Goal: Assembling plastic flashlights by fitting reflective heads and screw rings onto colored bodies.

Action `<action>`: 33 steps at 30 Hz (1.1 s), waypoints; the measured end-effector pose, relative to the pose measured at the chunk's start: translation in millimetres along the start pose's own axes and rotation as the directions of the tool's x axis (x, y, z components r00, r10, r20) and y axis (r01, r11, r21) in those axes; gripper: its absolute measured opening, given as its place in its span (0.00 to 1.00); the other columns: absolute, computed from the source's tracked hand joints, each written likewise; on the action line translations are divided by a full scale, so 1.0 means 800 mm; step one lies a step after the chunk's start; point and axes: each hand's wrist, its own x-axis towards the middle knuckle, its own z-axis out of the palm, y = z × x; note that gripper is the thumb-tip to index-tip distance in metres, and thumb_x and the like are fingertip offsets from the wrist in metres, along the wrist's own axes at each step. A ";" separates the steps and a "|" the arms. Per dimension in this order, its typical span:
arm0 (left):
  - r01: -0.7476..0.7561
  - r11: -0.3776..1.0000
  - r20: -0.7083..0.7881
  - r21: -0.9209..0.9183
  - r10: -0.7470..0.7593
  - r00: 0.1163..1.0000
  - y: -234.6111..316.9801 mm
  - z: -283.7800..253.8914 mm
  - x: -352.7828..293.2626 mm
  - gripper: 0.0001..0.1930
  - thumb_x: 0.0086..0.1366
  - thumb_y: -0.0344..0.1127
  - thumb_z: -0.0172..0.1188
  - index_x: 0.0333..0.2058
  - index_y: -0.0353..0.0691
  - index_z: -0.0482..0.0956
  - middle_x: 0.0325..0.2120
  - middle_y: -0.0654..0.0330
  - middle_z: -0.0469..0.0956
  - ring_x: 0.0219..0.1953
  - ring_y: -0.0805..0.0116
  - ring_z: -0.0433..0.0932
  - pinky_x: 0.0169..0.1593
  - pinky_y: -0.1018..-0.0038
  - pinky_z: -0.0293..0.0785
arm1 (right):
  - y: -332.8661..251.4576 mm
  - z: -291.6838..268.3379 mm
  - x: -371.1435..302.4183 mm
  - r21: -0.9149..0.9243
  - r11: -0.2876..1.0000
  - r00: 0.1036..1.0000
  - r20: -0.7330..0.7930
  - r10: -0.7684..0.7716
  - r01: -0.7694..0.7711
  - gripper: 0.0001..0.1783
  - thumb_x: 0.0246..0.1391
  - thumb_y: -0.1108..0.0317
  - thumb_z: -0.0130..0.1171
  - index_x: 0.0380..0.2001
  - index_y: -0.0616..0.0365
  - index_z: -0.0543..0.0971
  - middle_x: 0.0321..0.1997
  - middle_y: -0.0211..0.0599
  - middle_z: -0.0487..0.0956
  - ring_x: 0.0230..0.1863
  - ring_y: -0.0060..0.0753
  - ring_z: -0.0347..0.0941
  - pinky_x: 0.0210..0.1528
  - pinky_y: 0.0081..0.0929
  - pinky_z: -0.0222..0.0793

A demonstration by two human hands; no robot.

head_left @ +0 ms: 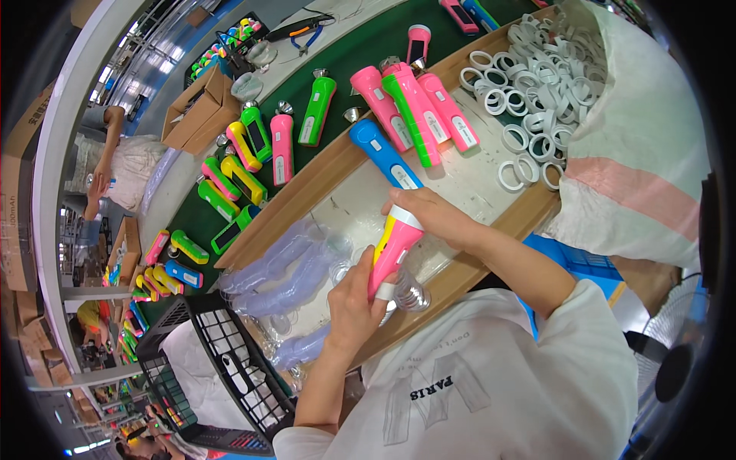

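A pink and yellow flashlight is held at a slant in front of me, with a white ring around its upper end. My left hand is closed around the flashlight's lower body, and something white wraps its thumb. My right hand is closed over the white ring, its fingertips partly hidden. Just beyond, a blue flashlight lies across the tray's wooden edge. Beneath my left hand is a stack of clear plastic discs.
White rings are heaped at the right, beside a white woven sack. Pink and green flashlights lie at the tray's far side; several more line the green belt. A black crate stands at left. Another person works across the belt.
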 end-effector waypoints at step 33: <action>0.064 0.945 0.408 -0.321 0.077 0.910 0.043 -0.045 0.018 0.26 0.55 0.38 0.67 0.51 0.32 0.73 0.35 0.46 0.80 0.35 0.56 0.82 0.39 0.71 0.76 | 0.005 -0.023 -0.095 -0.167 0.800 0.809 0.260 -0.528 0.576 0.22 0.61 0.58 0.40 0.38 0.66 0.76 0.42 0.49 0.78 0.44 0.44 0.75 0.52 0.33 0.67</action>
